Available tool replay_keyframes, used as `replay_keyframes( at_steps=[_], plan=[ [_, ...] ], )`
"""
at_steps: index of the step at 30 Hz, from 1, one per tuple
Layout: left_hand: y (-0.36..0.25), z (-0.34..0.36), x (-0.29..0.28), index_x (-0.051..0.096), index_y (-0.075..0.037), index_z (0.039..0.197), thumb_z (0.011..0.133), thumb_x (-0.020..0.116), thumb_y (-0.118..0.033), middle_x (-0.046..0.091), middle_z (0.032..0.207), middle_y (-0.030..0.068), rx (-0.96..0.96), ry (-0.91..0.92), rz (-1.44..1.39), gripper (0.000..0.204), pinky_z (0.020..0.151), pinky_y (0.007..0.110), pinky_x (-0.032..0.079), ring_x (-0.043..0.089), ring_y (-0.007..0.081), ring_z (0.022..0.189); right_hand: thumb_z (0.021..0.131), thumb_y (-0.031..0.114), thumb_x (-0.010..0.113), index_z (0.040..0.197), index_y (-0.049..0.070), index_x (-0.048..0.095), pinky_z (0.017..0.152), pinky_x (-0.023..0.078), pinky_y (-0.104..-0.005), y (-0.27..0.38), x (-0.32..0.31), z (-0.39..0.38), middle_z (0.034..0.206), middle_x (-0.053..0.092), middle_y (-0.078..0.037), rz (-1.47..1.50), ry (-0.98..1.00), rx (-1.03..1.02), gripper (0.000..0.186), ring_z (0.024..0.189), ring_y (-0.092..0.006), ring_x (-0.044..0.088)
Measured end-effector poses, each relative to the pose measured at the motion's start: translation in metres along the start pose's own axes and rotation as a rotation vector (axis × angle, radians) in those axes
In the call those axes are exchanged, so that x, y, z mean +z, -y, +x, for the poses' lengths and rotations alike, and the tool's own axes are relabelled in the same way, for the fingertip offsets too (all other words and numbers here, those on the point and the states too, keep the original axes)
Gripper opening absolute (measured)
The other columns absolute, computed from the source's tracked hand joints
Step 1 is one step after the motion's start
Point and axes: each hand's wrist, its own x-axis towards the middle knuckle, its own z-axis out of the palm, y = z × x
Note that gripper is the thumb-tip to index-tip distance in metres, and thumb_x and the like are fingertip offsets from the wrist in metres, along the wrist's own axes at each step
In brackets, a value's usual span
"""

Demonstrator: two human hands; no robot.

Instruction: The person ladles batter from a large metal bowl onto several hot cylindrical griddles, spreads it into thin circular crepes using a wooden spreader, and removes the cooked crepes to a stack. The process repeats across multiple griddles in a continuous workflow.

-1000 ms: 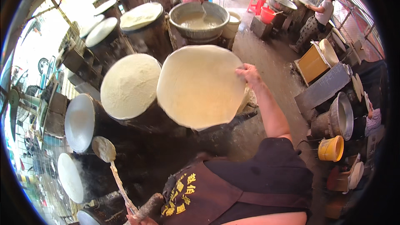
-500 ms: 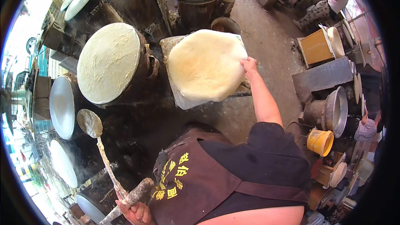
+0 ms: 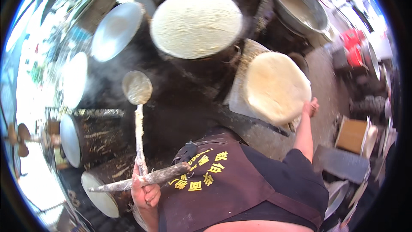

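My left hand is closed around the pale, batter-coated handle of a ladle. The same hand grips a round wooden stick, which crosses the handle at an angle. Out to the right, my right hand has curled fingers at the edge of a large, round, pale flatbread; its fingertips are partly hidden. The flatbread looks thick, or may lie on others, and rests on a whitish sheet. Ahead, a round griddle is coated with pale yellow batter.
More round griddles or lids stand on drum-like stoves along the left, with steam around them. A wide metal basin of cloudy liquid stands at the back right. A red container, a box and a grey slab are at the right.
The view has turned left, so the griddle and flatbread appear farther right. My left hand has raised the ladle and stick in front of me. My right hand stays at the flatbread's edge.
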Motion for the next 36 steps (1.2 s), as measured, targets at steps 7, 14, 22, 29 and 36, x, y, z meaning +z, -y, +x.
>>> replay_keyframes(
  at_steps=[7, 14, 22, 29, 36],
  plan=[
    [0.012, -0.003, -0.029, 0.012, -0.027, 0.149, 0.097, 0.048, -0.027, 0.04, 0.065, 0.0032, 0.153, -0.059, 0.081, 0.063, 0.028, 0.021, 0.037, 0.038, 0.0077, 0.041, 0.089, 0.011, 0.061, 0.109, 0.005, 0.063, 0.077, 0.05, -0.0291, 0.255, -0.058, -0.119, 0.093, 0.065, -0.008, 0.87, 0.473, -0.825, 0.021, 0.083, -0.0166, 0.062],
    [0.041, 0.01, -0.048, 0.02, -0.032, 0.148, 0.098, 0.048, -0.038, 0.038, 0.065, -0.0026, 0.355, -0.341, 0.085, 0.058, 0.031, 0.017, 0.031, 0.036, 0.004, 0.043, 0.08, 0.02, 0.071, 0.127, 0.01, 0.054, 0.078, 0.052, -0.04, 0.329, -0.259, -0.45, 0.104, 0.061, -0.017, 1.086, 1.911, -2.298, 0.05, 0.09, -0.0339, 0.062],
    [0.105, -0.038, -0.17, 0.021, -0.013, 0.15, 0.097, 0.051, -0.014, 0.044, 0.065, -0.0023, 0.947, -0.904, 0.518, 0.06, 0.038, 0.021, 0.034, 0.037, 0.0039, 0.045, 0.082, 0.009, 0.065, 0.132, 0.004, 0.048, 0.084, 0.052, -0.037, 0.273, -0.199, -0.56, 0.112, 0.062, -0.02, 0.668, 2.086, -2.431, 0.053, 0.098, -0.0338, 0.064],
    [0.242, -0.121, -0.354, 0.032, -0.008, 0.145, 0.089, 0.056, -0.012, 0.065, 0.09, 0.021, 0.571, -1.797, 0.814, 0.061, 0.065, 0.038, 0.049, 0.063, 0.0279, 0.069, 0.079, 0.004, 0.063, 0.12, 0.0, 0.057, 0.078, 0.05, -0.034, 0.25, -0.187, -0.578, 0.096, 0.064, -0.021, 0.493, 1.873, -2.562, 0.042, 0.086, -0.0323, 0.065],
    [0.269, -0.119, -0.353, 0.037, -0.017, 0.143, 0.088, 0.056, -0.014, 0.063, 0.09, 0.0271, 0.095, -1.485, 0.744, 0.058, 0.069, 0.046, 0.049, 0.062, 0.0421, 0.078, 0.085, 0.006, 0.061, 0.131, 0.009, 0.051, 0.063, 0.048, -0.0316, 0.212, -0.203, -0.598, 0.076, 0.062, -0.014, 0.085, 1.901, -2.421, 0.047, 0.062, -0.0216, 0.06]
  ],
)
